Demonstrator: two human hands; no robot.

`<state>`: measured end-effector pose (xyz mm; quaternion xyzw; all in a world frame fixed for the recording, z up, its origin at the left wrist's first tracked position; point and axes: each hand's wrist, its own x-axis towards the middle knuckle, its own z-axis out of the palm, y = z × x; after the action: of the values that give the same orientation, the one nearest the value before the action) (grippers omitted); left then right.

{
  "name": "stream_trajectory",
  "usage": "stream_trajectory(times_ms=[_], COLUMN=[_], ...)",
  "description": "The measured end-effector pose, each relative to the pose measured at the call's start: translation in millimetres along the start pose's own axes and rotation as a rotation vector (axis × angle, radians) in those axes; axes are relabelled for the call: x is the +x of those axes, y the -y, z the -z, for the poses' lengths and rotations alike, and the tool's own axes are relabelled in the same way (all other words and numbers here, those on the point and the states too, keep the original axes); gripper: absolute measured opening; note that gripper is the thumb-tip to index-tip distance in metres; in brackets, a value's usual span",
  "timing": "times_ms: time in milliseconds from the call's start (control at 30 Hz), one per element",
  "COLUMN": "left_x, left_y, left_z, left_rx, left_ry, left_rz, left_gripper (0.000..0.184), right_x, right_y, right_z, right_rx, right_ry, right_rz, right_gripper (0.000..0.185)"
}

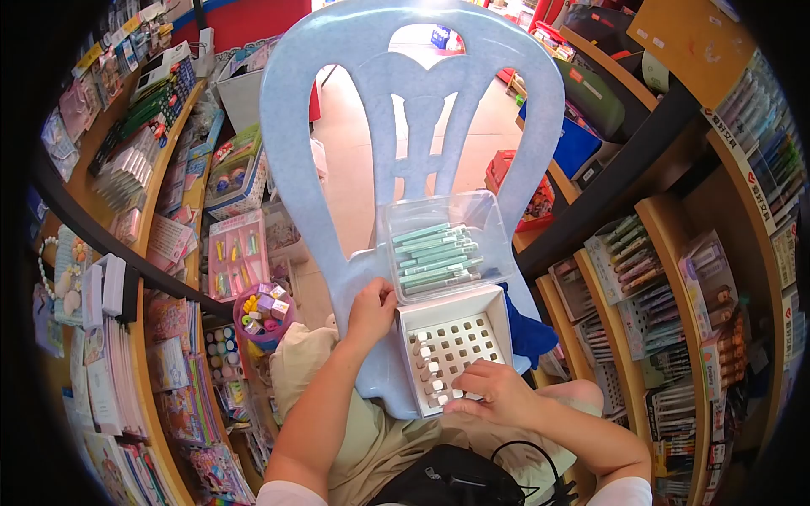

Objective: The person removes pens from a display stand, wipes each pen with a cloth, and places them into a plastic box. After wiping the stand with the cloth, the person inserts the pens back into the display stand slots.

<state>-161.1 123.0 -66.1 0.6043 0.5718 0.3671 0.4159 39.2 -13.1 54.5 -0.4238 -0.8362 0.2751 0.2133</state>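
A white box (407,333) with a grid of holes stands on the seat of a blue plastic chair (371,337). Several white-capped items (434,368) stand in the holes along its left and near side. My right hand (489,392) is over the near right part of the box, fingers bent together at a white cap; whether it grips the cap is hidden. At the box's upper left corner is my left hand (373,310), fingers curled, touching the edge. Behind the box, a clear plastic container (498,228) holds several light green pens (434,253).
Shelves of stationery stand on the left (160,219) and right (629,278). A pink round basket (283,325) of small items is left of the chair. Blue cloth (527,329) lies right of the box. A black bag (447,481) rests on the person's lap.
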Motion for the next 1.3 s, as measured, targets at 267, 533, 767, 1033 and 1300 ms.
stream_trajectory(times_ms=[267, 533, 767, 1033, 1300], left_x=[-0.2, 1.0, 1.4, 0.9, -0.1], left_y=[3.6, 4.3, 3.2, -7.0, -6.8], left_z=[-1.3, -3.2, 0.5, 7.0, 7.6], left_rx=[-0.030, -0.014, -0.060, -0.050, -0.052], left_ry=[-0.018, -0.009, -0.012, -0.024, -0.022], left_rz=[-0.027, -0.005, 0.006, -0.030, -0.027], left_gripper=[0.012, 0.013, 0.013, 0.011, 0.011], right_x=[-5.9, 63.7, 127.2, 145.1, 126.8], right_y=[-7.5, -60.0, -131.5, -136.5, -109.7], right_z=[4.6, 61.9, 42.8, 42.5, 65.3], right_rx=[-0.020, -0.212, -0.412, -0.320, 0.104], right_ry=[0.059, -0.253, 0.277, 0.451, 0.069], right_rz=[-0.043, -0.172, -0.548, -0.586, -0.551], right_gripper=[0.043, 0.014, 0.021, 0.028, 0.015])
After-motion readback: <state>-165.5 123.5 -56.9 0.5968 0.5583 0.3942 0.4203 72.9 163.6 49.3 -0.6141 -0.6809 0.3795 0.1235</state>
